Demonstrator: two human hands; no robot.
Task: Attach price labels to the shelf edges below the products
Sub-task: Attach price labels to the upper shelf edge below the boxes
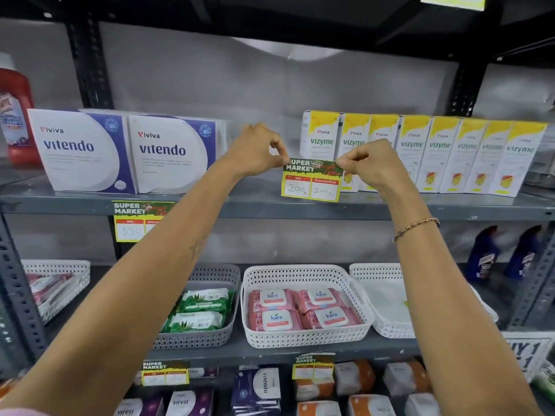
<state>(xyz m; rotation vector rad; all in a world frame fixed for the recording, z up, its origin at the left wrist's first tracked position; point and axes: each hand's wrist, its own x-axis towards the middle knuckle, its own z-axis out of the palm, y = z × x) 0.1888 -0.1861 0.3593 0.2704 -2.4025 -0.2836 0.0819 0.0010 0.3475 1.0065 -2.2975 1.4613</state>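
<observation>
Both hands (pixel 255 151) (pixel 365 163) pinched on price label (pixel 311 183), top corners hidden by fingertips.

open shelf gap between vitendo boxes (pixel 129 151) and vizyme cartons (pixel 426 154)

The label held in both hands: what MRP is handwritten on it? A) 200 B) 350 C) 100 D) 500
A: the label, pinched at its top corners by the left hand and right hand, reads 200 in its MRP box.
</observation>
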